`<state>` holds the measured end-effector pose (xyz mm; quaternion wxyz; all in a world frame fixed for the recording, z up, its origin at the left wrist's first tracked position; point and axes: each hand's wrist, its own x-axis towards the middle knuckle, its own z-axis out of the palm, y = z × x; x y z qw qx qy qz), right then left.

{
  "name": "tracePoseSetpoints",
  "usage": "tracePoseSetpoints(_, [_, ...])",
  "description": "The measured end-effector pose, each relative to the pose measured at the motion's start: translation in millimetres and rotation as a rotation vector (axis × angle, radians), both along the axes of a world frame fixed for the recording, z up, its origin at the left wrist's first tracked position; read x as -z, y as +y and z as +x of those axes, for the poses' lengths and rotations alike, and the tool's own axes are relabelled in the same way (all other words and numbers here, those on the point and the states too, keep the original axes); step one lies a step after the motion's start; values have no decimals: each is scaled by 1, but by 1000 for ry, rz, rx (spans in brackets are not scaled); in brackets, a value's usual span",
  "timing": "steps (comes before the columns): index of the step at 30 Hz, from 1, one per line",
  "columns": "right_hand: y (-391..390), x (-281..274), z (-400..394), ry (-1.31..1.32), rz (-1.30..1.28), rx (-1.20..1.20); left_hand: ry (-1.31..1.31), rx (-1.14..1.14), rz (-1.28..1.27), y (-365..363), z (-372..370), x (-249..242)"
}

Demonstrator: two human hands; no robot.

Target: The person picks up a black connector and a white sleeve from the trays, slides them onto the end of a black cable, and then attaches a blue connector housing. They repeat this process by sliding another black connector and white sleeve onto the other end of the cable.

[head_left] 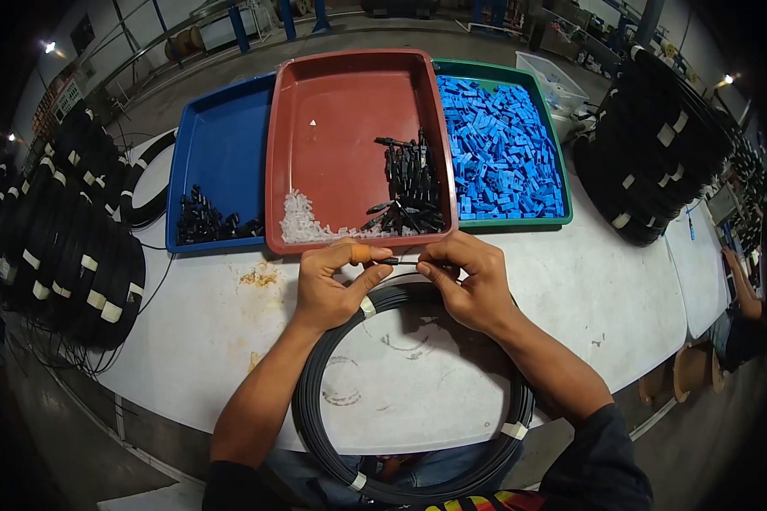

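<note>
Pinching a slim black piece (386, 261) in the left hand (334, 283), a thin black cable (407, 262) in the right hand (469, 283), just beyond a round black cable coil (308, 387) overhanging the near edge of the white table (588, 298), near a rectangular red plastic tray (341, 162)

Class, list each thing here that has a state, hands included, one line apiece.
Left hand: fingers pinching small black part
Right hand: fingers apparently pinching thin black strand
Blue tray: mostly bare, dark pieces at near end
Red tray: partly filled, white bits and black parts
Green tray: well filled with blue pieces
Table: stained
Near coil: taped, overhanging table edge
Left coil stack: taped
Right coil stack: taped
</note>
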<state>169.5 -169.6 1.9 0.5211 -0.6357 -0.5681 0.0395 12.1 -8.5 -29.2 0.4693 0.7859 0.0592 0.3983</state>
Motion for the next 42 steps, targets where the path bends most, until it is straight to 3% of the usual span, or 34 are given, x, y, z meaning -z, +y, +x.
tracePoseSetpoints(14, [-4, 0, -5, -145, 60, -11, -8, 108, 113, -1, 1, -6])
tracePoseSetpoints(21, [-5, 0, -6, -162, 20, -13, 3, 87, 6, -10, 1, -14])
tracePoseSetpoints(26, [-4, 4, -4, -146, 7, -27, -53, 16, 209, -5, 0, -11])
tracePoseSetpoints(32, [2, 4, -6, -225, 124, -109, -61, 52, 253, -4, 1, -11])
tracePoseSetpoints(42, [-3, -2, -6, -162, 20, -170, -97, 29, 327, -6, 0, -17])
